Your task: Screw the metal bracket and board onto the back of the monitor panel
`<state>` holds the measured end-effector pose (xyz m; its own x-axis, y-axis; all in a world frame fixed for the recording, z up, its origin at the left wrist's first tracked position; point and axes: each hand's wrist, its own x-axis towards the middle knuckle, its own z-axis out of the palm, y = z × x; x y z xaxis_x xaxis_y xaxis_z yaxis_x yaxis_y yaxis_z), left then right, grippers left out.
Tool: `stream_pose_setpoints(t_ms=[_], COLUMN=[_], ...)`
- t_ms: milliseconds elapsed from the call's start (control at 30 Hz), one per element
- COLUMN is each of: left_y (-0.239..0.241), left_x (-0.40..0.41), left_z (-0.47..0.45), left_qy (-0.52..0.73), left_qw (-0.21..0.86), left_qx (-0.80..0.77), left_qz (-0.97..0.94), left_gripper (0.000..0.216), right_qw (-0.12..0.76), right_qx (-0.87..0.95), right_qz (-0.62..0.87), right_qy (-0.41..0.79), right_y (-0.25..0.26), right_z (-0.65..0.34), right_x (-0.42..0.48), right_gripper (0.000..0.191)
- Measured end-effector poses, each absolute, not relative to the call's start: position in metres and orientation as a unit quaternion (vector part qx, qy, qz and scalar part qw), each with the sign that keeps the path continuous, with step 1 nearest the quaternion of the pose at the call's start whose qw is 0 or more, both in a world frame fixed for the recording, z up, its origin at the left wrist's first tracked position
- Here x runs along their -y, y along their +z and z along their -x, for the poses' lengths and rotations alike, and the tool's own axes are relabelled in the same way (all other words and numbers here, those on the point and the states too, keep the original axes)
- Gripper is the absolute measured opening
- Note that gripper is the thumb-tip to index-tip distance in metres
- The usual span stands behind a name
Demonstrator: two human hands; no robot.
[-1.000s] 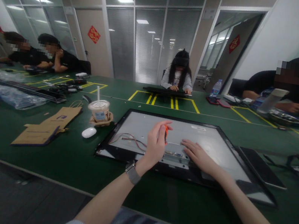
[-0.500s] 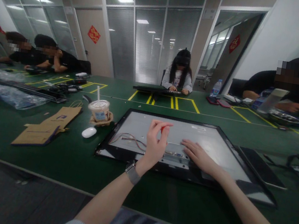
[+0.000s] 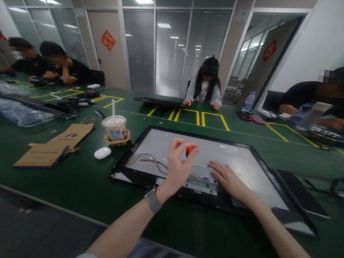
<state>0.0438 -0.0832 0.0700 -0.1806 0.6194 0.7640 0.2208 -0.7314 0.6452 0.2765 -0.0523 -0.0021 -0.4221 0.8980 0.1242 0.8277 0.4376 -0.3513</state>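
In front of me a flat display panel (image 3: 246,176) lies on the table, its grey metal back up and a black frame around it. My left hand (image 3: 180,159) is raised over its near middle part, fingertips closed around the red and black handle of a screwdriver (image 3: 190,151); the shaft is hidden. Near that hand are a metal bracket with connectors (image 3: 204,182) and thin cables (image 3: 153,161). My right hand (image 3: 229,180) lies flat on the panel just right of the bracket, fingers stretched out and holding nothing.
Left of the panel are a white mouse (image 3: 102,153), a drink cup (image 3: 113,127) in a cardboard holder and a brown paper bag (image 3: 53,148). A dark flat slab (image 3: 301,192) lies at right. Across the table a person (image 3: 206,82) sits behind a dark panel (image 3: 158,101).
My left thumb and fingers have shifted around the screwdriver handle, baring more of it. My right hand stays put. The dark panel across the table has moved left.
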Motion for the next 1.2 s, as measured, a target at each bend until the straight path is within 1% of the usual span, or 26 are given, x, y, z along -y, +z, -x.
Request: stream_pose_setpoints(t_ms=[67, 233, 300, 400, 500, 800, 1033, 1100, 1200], left_y=[0.0688, 0.0646, 0.0647, 0.0666, 0.0681, 0.0663, 0.0672, 0.068, 0.0673], left_x=[0.0822, 0.0806, 0.0808, 0.0816, 0.0822, 0.0823, 0.0827, 0.083, 0.0827], left_z=[-0.043, -0.0429, -0.0434, -0.0439, -0.0437, -0.0428, -0.0442, -0.0445, -0.0445], left_qy=[0.69, 0.676, 0.677, 0.683, 0.684, 0.676, 0.674, 0.676, 0.679], left_qw=[0.146, 0.195, 0.189, 0.15, 0.132, 0.176, 0.153, 0.151, 0.158], left_qx=[-0.339, -0.327, -0.324, -0.328, -0.343, -0.323, -0.343, -0.345, -0.343], left_qz=[-0.622, -0.63, -0.634, -0.636, -0.63, -0.638, -0.636, -0.633, -0.63], left_gripper=[0.015, 0.026, 0.023, 0.012, 0.009, 0.025, 0.01, 0.009, 0.014], right_qw=[0.15, 0.146, 0.149, 0.154, 0.152, 0.141, 0.147, 0.15, 0.15], right_qx=[0.835, 0.835, 0.835, 0.835, 0.834, 0.835, 0.833, 0.833, 0.834], right_qz=[0.516, 0.517, 0.516, 0.516, 0.518, 0.519, 0.52, 0.52, 0.519], right_qy=[0.116, 0.117, 0.117, 0.116, 0.116, 0.118, 0.117, 0.114, 0.113], right_y=[-0.0026, -0.0019, -0.0015, -0.0012, -0.0008, 0.0035, 0.0032, 0.0019, -0.0002], right_z=[-0.2765, -0.2758, -0.2757, -0.2757, -0.2752, -0.2736, -0.273, -0.2733, -0.2746], right_x=[0.0517, 0.0518, 0.0524, 0.0533, 0.0538, 0.055, 0.056, 0.0553, 0.0535], right_gripper=[0.061, 0.061, 0.061, 0.06, 0.061, 0.06, 0.06, 0.061, 0.06])
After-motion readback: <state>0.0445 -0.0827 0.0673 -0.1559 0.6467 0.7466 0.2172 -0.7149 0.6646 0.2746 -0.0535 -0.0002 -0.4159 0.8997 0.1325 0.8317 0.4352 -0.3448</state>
